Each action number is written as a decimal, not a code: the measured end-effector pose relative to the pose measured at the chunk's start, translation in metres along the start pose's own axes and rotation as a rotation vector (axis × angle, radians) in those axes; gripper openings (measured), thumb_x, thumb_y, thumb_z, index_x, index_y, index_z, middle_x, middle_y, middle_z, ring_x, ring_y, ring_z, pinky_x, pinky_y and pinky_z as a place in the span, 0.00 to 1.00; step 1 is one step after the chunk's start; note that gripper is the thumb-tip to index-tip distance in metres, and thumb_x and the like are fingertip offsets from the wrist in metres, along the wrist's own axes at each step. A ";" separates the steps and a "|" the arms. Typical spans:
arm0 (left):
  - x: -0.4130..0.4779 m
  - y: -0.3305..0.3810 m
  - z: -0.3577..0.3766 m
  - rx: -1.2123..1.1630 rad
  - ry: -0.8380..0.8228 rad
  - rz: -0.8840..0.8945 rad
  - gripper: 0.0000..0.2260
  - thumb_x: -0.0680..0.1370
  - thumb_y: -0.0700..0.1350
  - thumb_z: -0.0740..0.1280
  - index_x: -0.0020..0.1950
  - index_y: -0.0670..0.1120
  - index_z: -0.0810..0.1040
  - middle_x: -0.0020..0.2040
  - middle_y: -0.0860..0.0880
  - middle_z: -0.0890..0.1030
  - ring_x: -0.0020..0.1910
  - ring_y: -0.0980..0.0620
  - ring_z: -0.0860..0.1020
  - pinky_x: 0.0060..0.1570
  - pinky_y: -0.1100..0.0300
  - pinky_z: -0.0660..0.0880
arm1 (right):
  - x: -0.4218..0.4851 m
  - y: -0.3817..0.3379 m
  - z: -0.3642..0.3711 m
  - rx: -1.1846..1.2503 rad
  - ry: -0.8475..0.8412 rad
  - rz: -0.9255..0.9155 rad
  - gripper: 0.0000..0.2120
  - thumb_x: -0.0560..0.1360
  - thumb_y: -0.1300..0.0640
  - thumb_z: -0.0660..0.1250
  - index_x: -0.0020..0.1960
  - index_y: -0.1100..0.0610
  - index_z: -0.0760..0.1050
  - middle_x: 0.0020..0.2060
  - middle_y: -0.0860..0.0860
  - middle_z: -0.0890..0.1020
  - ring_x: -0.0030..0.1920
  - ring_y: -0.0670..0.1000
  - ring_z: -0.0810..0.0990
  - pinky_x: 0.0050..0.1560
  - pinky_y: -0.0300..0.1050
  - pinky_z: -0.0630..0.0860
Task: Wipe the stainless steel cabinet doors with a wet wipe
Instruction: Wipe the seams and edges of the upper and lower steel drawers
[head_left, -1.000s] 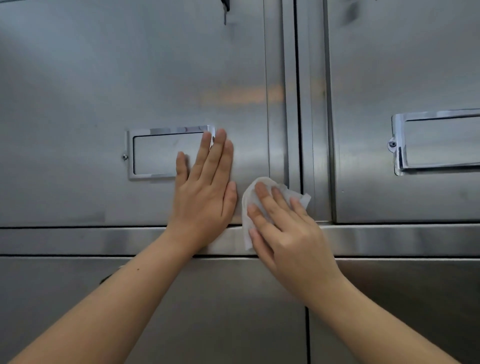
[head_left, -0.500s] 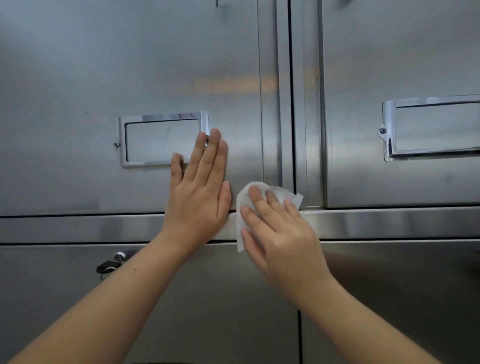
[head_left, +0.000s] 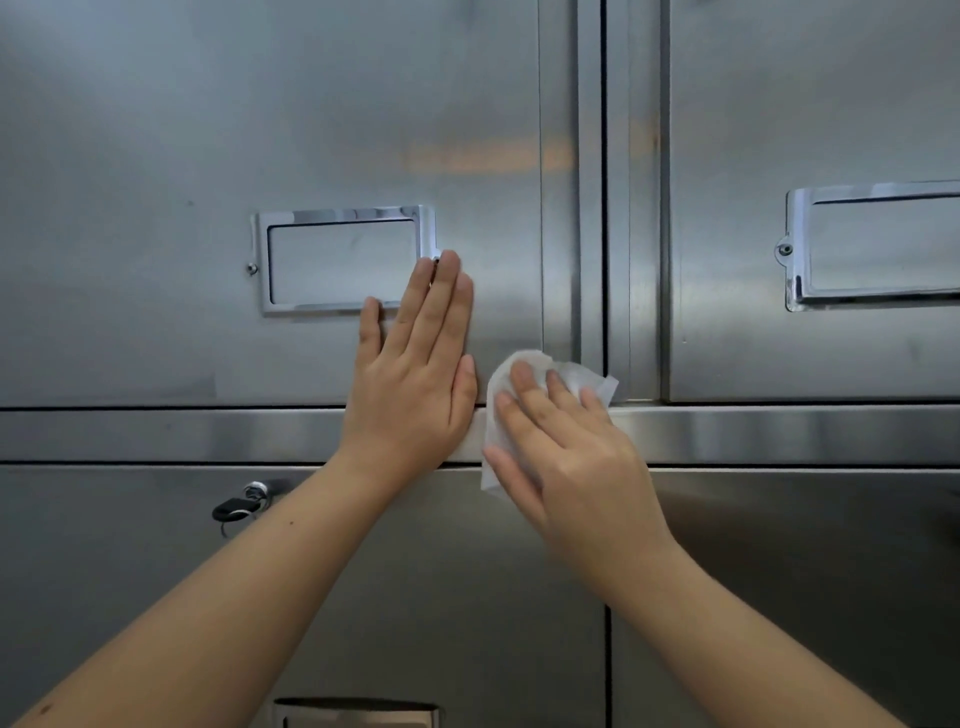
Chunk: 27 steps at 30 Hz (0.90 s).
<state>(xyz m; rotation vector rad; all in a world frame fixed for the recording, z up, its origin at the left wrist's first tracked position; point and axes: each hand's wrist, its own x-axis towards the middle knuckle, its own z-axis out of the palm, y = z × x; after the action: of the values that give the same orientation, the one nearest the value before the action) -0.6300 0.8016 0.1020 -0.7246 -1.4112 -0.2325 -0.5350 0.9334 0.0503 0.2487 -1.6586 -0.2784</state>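
Both hands are up on the cabinet front.

- Left hand (head_left: 410, 379): flat on the upper left door (head_left: 208, 130), fingers straight and close together, thumb out to the left. It holds nothing. The fingertips reach the lower right corner of the chrome label frame (head_left: 343, 215), and the heel of the palm sits over the horizontal rail (head_left: 182, 434).
- Right hand (head_left: 566, 457): just right of the left hand, not touching it. Fingers are nearly straight and slightly spread, pressing the wipe (head_left: 600, 387) flat against the metal. No pinch or curl around it.
- Wipe: white and crumpled, mostly under the right palm. It covers the lower right corner of the upper left door, runs down across the rail and ends at the top edge of the lower left door (head_left: 130, 571). Its right corner pokes out at the vertical gap between the upper doors.
- Upper right door (head_left: 805, 104): has its own label frame (head_left: 795, 249), well clear of both hands.
- Lower left door: key in lock (head_left: 244, 501), left of the left forearm.
- Bottom edge: top of another frame (head_left: 353, 709).
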 end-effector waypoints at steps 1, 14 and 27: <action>0.000 0.000 0.000 0.002 0.000 0.001 0.25 0.79 0.47 0.50 0.75 0.38 0.58 0.75 0.41 0.60 0.74 0.49 0.56 0.72 0.47 0.44 | 0.006 0.001 0.001 -0.005 -0.001 0.002 0.20 0.77 0.51 0.58 0.60 0.63 0.78 0.63 0.60 0.76 0.61 0.61 0.77 0.58 0.59 0.75; -0.001 -0.001 0.000 -0.003 -0.016 -0.002 0.25 0.80 0.47 0.50 0.75 0.38 0.58 0.76 0.41 0.60 0.75 0.50 0.54 0.72 0.48 0.44 | -0.004 -0.005 0.002 -0.081 0.045 -0.007 0.17 0.77 0.55 0.58 0.57 0.62 0.80 0.61 0.59 0.78 0.59 0.60 0.78 0.58 0.58 0.74; -0.001 -0.001 0.003 0.010 0.012 0.008 0.25 0.80 0.47 0.48 0.75 0.39 0.57 0.75 0.41 0.61 0.75 0.50 0.55 0.72 0.48 0.45 | -0.003 -0.006 0.004 -0.079 0.059 0.020 0.15 0.77 0.56 0.60 0.58 0.60 0.80 0.61 0.57 0.78 0.59 0.59 0.79 0.58 0.55 0.74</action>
<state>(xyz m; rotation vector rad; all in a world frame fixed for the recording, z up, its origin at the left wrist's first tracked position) -0.6330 0.8018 0.1013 -0.7194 -1.3974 -0.2230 -0.5385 0.9284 0.0452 0.1790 -1.5872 -0.3182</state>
